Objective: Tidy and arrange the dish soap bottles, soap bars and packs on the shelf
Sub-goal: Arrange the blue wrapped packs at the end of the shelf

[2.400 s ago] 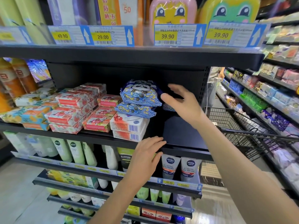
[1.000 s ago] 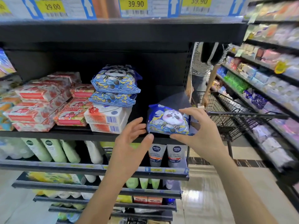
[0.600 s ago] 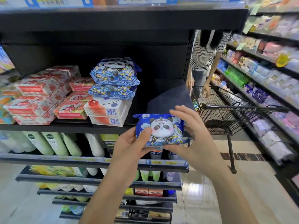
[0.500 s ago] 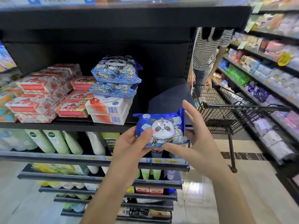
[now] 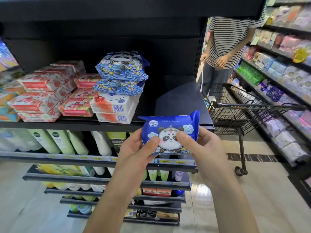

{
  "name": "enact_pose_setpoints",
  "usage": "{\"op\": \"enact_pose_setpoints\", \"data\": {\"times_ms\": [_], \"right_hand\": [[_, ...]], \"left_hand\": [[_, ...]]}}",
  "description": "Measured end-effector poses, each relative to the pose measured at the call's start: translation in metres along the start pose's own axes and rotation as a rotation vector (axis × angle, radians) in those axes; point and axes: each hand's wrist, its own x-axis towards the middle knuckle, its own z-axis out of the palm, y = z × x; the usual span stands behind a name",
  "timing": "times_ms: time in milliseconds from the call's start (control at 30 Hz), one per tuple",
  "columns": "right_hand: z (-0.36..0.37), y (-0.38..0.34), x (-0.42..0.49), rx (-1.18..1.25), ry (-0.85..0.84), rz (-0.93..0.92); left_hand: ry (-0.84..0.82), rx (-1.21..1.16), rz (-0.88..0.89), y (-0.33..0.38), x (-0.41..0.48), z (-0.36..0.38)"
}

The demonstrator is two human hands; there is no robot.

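Observation:
A blue soap pack with a panda face [image 5: 170, 130] is held upright in front of the black shelf [image 5: 70, 124]. My left hand [image 5: 136, 148] grips its left side with the thumb on the front. My right hand [image 5: 200, 145] grips its right side the same way. Two more blue panda packs [image 5: 121, 73] lie stacked on white soap boxes [image 5: 114, 108] on the shelf. Red and white soap packs [image 5: 43, 93] are piled to the left of them.
The right part of the shelf [image 5: 178, 98] holds nothing. A black shopping cart [image 5: 239, 111] stands in the aisle at right, with a person in a striped shirt [image 5: 227, 41] behind it. Tubes and bottles [image 5: 57, 142] fill the lower shelves. Another stocked shelf [image 5: 282, 78] runs along the right.
My right hand pulled the panda pack off the shelf's right part. Both hands now hold it upright, nearer to me and lower. The view has tilted down.

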Motion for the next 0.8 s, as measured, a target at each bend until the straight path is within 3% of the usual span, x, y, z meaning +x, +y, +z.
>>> {"op": "enact_pose_setpoints", "data": {"times_ms": [233, 367, 500, 633, 800], "right_hand": [[-0.010, 0.007, 0.001, -0.061, -0.015, -0.136], [-0.012, 0.009, 0.003, -0.085, -0.026, -0.166], [-0.009, 0.011, 0.002, -0.036, -0.056, -0.180], [-0.012, 0.008, 0.000, -0.056, -0.091, -0.073], [-0.009, 0.002, 0.000, -0.044, -0.020, 0.080]], "left_hand": [[-0.021, 0.163, -0.063, 0.005, 0.001, -0.008], [-0.001, 0.096, -0.135, 0.006, 0.000, -0.008], [0.000, 0.047, -0.088, 0.009, 0.000, 0.000], [0.018, 0.037, -0.013, 0.007, 0.003, -0.001], [0.066, 0.056, 0.010, 0.002, 0.008, -0.003]]}}
